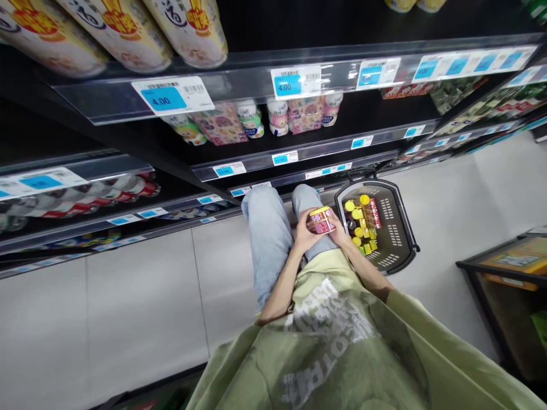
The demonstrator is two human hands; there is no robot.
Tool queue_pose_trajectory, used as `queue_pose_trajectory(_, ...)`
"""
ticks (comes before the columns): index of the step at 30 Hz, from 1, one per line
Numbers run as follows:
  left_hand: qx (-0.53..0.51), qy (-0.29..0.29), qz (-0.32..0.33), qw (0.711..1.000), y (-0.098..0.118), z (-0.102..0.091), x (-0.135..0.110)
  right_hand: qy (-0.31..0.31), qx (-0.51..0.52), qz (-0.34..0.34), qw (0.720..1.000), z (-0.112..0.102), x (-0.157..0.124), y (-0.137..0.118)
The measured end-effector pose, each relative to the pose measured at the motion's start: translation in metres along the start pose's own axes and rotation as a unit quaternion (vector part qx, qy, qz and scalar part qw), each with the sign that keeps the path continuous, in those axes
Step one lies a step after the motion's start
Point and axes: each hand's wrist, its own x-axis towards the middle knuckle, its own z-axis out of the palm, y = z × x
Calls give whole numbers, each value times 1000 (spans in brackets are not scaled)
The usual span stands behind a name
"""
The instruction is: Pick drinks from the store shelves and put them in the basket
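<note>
Above my thighs, both hands hold a small red container with a yellow top and pale print [321,222]. My left hand [303,232] is closed around its left side. My right hand [338,230] grips it from the right. Its exact kind is too small to tell. Just to the right of my right hand stands a dark shopping basket [399,228] on the floor. Inside it lie several yellow-topped containers [358,214] and a red pack [375,213].
Ahead is a black shelf unit with price-label strips [248,74]. Large cans [199,34] stand on the upper shelf, small bottles [278,117] on a lower one. Bottles [115,191] lie at the left. A display stand [508,259] is at the right, on pale floor tiles [141,296].
</note>
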Motion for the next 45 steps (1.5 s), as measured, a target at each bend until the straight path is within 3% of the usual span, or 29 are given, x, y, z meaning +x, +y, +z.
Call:
queue_pose_trajectory(3,2,23,28,999,1,4,0,-4,-20,-6,1000,-1,4,-4)
queue_pose_trajectory(8,47,65,62,995,-2,3,5,20,-142,-64,988,5,4,-11)
queue_pose_trajectory(12,56,79,71,993,-5,2,5,36,-153,-83,984,11,0,-11)
queue_pose_trajectory(18,56,63,65,994,-11,1,5,25,-151,-97,983,7,1,-9)
queue_pose_trajectory(25,103,66,119,985,-12,1,5,10,-163,-138,977,-4,2,-2)
queue_pose_trajectory(39,146,41,121,981,-4,4,11,37,-168,-144,975,-19,14,8)
queue_pose_trajectory(45,179,106,177,962,6,10,8,74,-270,-208,937,-1,5,6)
